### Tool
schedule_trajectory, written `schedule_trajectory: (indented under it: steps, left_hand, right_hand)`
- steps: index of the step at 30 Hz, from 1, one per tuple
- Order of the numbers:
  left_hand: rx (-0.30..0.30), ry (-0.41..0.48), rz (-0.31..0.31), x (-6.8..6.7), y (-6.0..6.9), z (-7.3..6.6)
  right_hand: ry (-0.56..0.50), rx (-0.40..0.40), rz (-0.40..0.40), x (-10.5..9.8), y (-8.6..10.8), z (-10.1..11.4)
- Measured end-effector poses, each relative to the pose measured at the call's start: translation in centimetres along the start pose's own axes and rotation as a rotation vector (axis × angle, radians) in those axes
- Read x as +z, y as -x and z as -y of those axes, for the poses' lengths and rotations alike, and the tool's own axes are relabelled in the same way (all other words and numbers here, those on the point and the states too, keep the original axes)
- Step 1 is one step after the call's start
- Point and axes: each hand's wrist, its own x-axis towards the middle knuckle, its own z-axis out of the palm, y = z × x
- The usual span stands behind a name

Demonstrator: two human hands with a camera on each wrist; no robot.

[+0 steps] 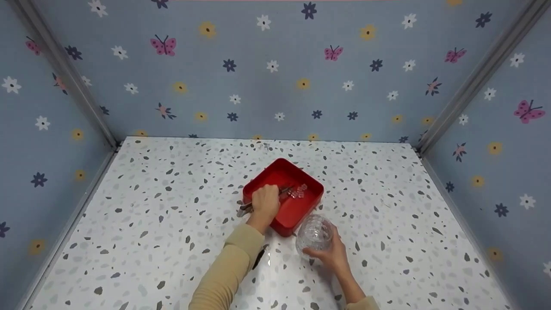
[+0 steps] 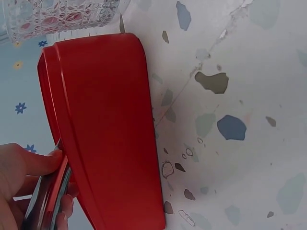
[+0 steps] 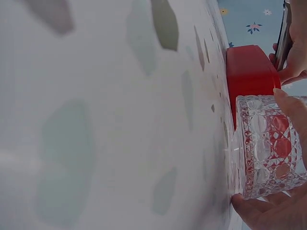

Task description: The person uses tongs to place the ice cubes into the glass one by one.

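– So, what stands around in the head view?
– Flowered walls enclose a speckled white table. The left hand blocks part of the red tray, where small clear cubes lie bunched.
– And the tongs?
– Slim and metallic, they run under the left hand's curled fingers, slanting over the tray's rim towards the cubes. Whether their tips grip one is probably too small to tell. The right hand holds the clear glass just beside the tray's near corner.
– What about the left wrist view?
– The tray's smooth red wall hides its inside. The tongs are pinched between thumb and fingers at its rim.
– And the right wrist view?
– The glass covers part of the tray; it is cut in a faceted pattern, with thumb and fingers wrapped around it.
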Motion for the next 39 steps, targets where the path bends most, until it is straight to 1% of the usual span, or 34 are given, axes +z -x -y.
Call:
schedule_trajectory:
  steps: [6, 13, 16, 20, 22, 29, 33, 39]
  left_hand:
    - [0.024, -0.005, -0.021, 0.1, 0.1, 0.0]
    - [0.022, 0.001, -0.001, 0.3, 0.1, 0.1]
    - [0.021, 0.015, 0.007, 0.3, 0.2, 0.2]
    - [0.019, 0.032, -0.006, 0.3, 0.3, 0.2]
    - [0.014, 0.042, -0.012, 0.1, 0.4, 0.2]
    - [-0.011, 0.082, -0.016, -0.4, 0.4, 0.1]
    - [-0.026, 0.103, -0.003, -0.8, 0.4, 0.1]
    - [-0.047, 0.111, 0.009, -1.6, 0.5, 0.3]
  right_hand:
    - [0.012, 0.015, 0.010, 0.0, 0.0, 0.0]
    - [0.021, 0.016, 0.019, -0.1, -0.1, -0.1]
    - [0.013, 0.001, 0.013, -0.1, -0.1, -0.2]
    - [0.006, -0.035, 0.004, -0.1, -0.1, -0.3]
    - [0.007, -0.040, 0.002, -0.1, 0.0, -0.3]
    - [0.020, 0.002, 0.004, -0.1, 0.0, -0.2]
    - [0.006, 0.010, 0.010, -0.1, -0.1, -0.2]
    - [0.002, 0.018, 0.018, -0.1, -0.2, -0.1]
